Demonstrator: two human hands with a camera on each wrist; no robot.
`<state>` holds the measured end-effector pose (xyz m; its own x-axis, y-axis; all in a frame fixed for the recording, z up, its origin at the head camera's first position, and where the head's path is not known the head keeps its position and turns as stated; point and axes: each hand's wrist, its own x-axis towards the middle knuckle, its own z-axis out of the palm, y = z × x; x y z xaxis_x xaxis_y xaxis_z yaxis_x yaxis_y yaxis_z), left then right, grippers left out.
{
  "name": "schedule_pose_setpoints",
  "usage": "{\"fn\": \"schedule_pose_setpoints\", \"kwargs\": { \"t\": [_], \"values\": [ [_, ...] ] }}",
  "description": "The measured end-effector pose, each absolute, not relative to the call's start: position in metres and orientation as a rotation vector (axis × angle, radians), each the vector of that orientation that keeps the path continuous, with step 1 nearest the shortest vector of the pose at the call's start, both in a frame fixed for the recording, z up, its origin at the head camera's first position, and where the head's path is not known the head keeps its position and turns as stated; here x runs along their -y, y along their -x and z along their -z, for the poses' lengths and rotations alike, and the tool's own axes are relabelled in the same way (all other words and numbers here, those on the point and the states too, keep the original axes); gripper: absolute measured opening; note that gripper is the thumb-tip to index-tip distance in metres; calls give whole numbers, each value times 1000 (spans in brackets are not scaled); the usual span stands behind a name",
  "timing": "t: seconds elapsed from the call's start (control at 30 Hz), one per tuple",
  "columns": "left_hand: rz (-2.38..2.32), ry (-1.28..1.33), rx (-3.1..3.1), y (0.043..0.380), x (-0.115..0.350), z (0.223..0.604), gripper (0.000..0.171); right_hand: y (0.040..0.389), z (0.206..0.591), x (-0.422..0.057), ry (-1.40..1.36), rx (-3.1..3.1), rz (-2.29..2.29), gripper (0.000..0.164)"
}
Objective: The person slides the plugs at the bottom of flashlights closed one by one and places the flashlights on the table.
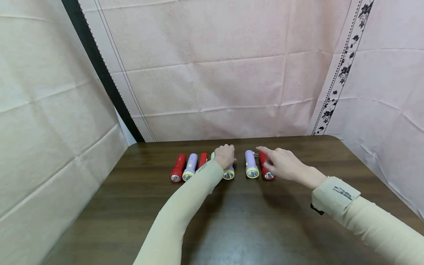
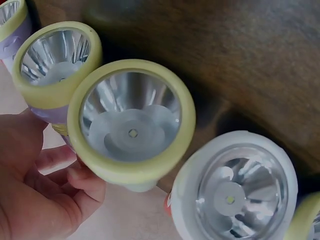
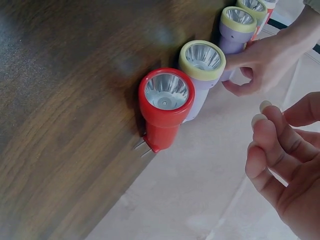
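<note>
My left hand is at a purple flashlight with a yellow rim, in the middle of a row. Its thumb and curled fingers close around the barrel, as the right wrist view shows. Beside it, a flashlight with a pale yellow rim stands close to the fingers. My right hand hovers by the red flashlight at the row's right end, holding nothing, its fingers loosely bent and apart from it. Between the hands lies another purple flashlight, its lens facing me.
Left of my left hand lie a red flashlight, a purple one and a red one with a white head. All rest near the far edge of the dark wooden table. Pale cloth hangs behind it.
</note>
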<state>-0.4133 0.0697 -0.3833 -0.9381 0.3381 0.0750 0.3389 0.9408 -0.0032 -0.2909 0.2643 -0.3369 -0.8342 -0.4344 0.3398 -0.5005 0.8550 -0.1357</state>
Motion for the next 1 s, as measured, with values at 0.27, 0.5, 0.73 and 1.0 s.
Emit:
{"fn": "schedule_pose_setpoints", "kwargs": {
  "t": [0.27,0.5,0.73,1.0],
  "values": [
    [-59,534,3001,412,-70,388,36,289,336,-263,-703,2730,-316,48],
    [-253,569,2895,407,-81,383,43,287,334,-266,-694,2717,-281,46],
    [-49,640,2890,400,-117,380,24,285,333,-274,-711,2675,-276,43],
    [340,421,3136,393,-145,385,59,281,336,-283,-689,2663,-281,43]
  ]
}}
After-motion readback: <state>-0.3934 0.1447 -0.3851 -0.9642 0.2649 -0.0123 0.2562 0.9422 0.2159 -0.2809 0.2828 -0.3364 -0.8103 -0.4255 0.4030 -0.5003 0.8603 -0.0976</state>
